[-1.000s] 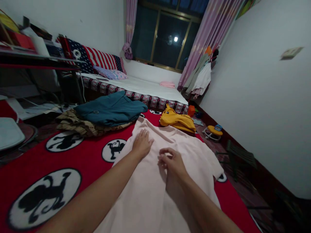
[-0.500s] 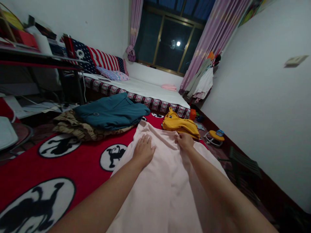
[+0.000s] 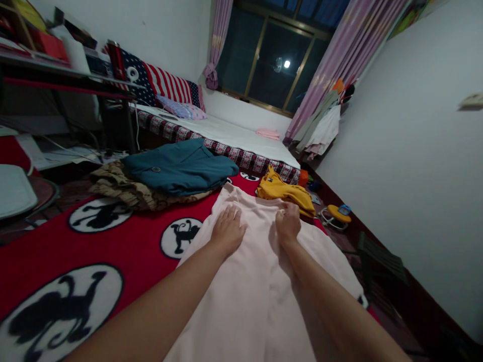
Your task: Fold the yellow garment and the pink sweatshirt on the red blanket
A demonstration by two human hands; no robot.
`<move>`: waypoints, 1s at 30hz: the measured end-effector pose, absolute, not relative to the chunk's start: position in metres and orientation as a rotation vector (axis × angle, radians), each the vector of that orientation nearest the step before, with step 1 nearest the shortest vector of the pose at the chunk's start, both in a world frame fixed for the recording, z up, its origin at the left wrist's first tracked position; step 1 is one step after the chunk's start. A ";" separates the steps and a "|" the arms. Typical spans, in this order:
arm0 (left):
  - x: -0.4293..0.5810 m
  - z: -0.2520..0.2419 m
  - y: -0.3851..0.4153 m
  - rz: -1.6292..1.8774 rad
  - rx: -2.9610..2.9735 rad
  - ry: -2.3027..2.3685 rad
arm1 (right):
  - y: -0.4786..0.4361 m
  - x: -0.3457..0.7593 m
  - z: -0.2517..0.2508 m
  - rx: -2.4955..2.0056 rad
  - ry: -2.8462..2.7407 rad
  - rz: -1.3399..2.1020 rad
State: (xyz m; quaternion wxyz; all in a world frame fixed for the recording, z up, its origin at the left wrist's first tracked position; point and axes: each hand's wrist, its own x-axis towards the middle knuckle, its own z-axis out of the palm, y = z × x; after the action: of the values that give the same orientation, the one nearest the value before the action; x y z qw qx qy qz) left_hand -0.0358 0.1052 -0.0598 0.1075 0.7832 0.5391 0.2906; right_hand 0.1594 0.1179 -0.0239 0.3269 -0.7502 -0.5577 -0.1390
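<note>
A pale pink garment [image 3: 245, 301] lies spread lengthwise in front of me on a red blanket [image 3: 139, 251] with black-and-white round figures. Its far edge has a few soft creases. My left hand [image 3: 228, 231] rests flat on the garment's upper left part, fingers stretched out. At the upper right edge, my right hand [image 3: 289, 222] has its fingers curled on the cloth. Just past that hand is a folded yellow garment [image 3: 286, 191]. Beyond the left hand lies a folded teal garment [image 3: 181, 168] on top of a tan patterned cloth [image 3: 128, 188].
A bed [image 3: 234, 131] with pillows stands below the window. On the left is a cluttered desk [image 3: 71, 83], with a round stool [image 3: 22, 191] nearer me. A small yellow stool [image 3: 337, 213] and a dark folding stool [image 3: 383, 256] stand along the right wall.
My right hand has shifted slightly, its fingers now curled more upright at the garment's edge. My left hand stays flat on the cloth. The whole view has turned a little left.
</note>
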 end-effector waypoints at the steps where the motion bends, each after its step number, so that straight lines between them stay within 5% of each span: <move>1: -0.036 -0.059 0.105 0.856 2.307 1.586 | 0.110 0.152 -0.028 -1.847 -1.642 -0.351; 6: -0.037 -0.058 0.106 0.836 2.305 1.614 | 0.092 0.147 -0.048 -1.783 -2.289 -0.153; 15: -0.051 -0.043 0.118 0.352 2.448 1.558 | 0.090 0.145 -0.048 -2.274 -2.132 -0.045; 30: -0.117 -0.037 0.055 0.034 2.700 1.208 | -0.005 0.154 -0.056 -1.950 -2.309 0.003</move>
State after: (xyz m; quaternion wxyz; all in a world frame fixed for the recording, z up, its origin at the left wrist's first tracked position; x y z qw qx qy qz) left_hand -0.1170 0.0555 -0.0368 0.0915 0.9089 0.4067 0.0116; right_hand 0.1539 -0.0053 -0.0557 0.0598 -0.6441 -0.7626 0.0008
